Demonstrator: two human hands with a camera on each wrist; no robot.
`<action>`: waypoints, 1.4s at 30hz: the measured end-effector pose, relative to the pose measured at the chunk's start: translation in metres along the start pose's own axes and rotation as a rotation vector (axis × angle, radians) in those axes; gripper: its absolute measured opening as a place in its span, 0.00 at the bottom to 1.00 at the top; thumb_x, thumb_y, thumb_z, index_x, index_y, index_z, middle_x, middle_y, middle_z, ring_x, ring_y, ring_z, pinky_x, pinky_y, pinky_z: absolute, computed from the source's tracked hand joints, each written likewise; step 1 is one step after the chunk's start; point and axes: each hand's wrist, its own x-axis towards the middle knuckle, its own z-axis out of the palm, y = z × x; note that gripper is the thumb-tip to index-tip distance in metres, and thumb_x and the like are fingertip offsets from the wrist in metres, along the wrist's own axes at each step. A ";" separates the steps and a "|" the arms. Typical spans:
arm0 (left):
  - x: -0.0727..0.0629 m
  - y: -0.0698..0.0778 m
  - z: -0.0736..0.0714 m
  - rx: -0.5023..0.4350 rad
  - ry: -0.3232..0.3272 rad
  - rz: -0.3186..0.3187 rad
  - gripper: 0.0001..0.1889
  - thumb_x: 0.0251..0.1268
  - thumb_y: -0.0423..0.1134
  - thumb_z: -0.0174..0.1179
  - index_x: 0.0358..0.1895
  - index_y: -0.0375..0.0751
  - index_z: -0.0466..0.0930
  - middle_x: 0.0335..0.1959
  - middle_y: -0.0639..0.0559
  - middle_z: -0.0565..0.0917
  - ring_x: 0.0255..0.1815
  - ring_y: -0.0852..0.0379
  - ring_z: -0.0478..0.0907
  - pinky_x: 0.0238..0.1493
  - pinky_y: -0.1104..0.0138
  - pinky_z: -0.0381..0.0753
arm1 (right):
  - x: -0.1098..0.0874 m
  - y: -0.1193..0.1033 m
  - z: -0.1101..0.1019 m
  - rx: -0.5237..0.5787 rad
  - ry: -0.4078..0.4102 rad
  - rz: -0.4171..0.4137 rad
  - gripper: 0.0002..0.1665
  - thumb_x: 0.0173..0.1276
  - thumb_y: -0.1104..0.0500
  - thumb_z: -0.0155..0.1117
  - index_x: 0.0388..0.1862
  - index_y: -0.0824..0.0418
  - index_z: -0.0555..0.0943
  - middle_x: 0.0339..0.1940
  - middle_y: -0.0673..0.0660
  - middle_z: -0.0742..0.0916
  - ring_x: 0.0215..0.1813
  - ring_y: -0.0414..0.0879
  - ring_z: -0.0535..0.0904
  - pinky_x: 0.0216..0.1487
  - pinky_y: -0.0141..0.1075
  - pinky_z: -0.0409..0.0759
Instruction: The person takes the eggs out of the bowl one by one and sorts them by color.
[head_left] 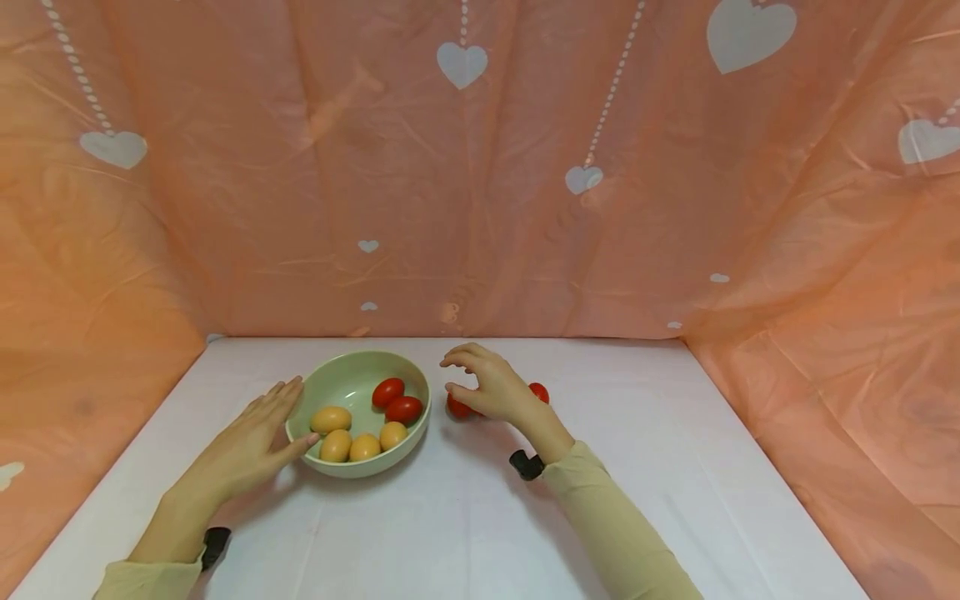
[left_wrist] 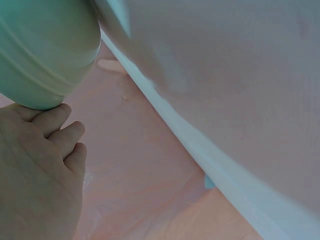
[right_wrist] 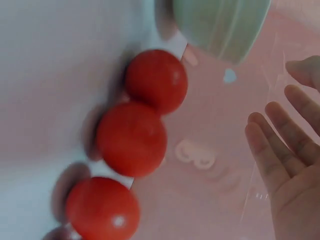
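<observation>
Pale green, the bowl stands upright on the white table, left of the middle as we look down from the head camera. Inside it we count 4 yellow oval fruits: 3 line the near wall, and 1 lies behind them toward the left. With them, toward the right wall, are 2 red oval fruits side by side.

The left hand rests against the bowl's left side, its fingers extended along the outside and its thumb reaching over the near rim; we see it touching the bowl without clasping it. The right hand is released, fingers loosely bent and spread from the thumb, hovering to the right of the bowl and clear of it.

Around and partly behind that hand lie the loose red fruits on the table. In the right wrist view we make out 3 of them in a row: 2 overlap in our sight, and the other sits just beside them.

Farther out, we see light beige sleeves and black wrist pieces on the arms. Pinkish-orange sheeting, printed with pale hearts, rises behind the table and along its sides.
</observation>
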 end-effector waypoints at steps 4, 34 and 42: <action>0.000 0.000 0.001 -0.003 -0.005 -0.001 0.49 0.75 0.61 0.59 0.82 0.28 0.50 0.82 0.30 0.57 0.81 0.29 0.53 0.82 0.42 0.50 | 0.012 -0.008 0.008 -0.032 -0.058 -0.017 0.19 0.71 0.60 0.70 0.59 0.63 0.84 0.61 0.58 0.84 0.58 0.52 0.83 0.59 0.38 0.84; 0.001 -0.002 0.001 0.006 0.002 -0.010 0.49 0.75 0.62 0.58 0.82 0.28 0.52 0.82 0.32 0.57 0.82 0.30 0.52 0.81 0.41 0.53 | 0.078 -0.040 0.063 -0.231 -0.373 0.007 0.21 0.74 0.56 0.69 0.63 0.57 0.83 0.62 0.55 0.84 0.62 0.46 0.81 0.68 0.32 0.77; 0.000 -0.001 0.000 0.008 0.005 -0.012 0.49 0.74 0.62 0.59 0.81 0.27 0.52 0.82 0.32 0.58 0.82 0.30 0.53 0.79 0.39 0.56 | 0.087 -0.042 0.077 -0.190 -0.380 0.021 0.20 0.71 0.54 0.72 0.60 0.57 0.85 0.58 0.54 0.86 0.61 0.45 0.80 0.66 0.29 0.75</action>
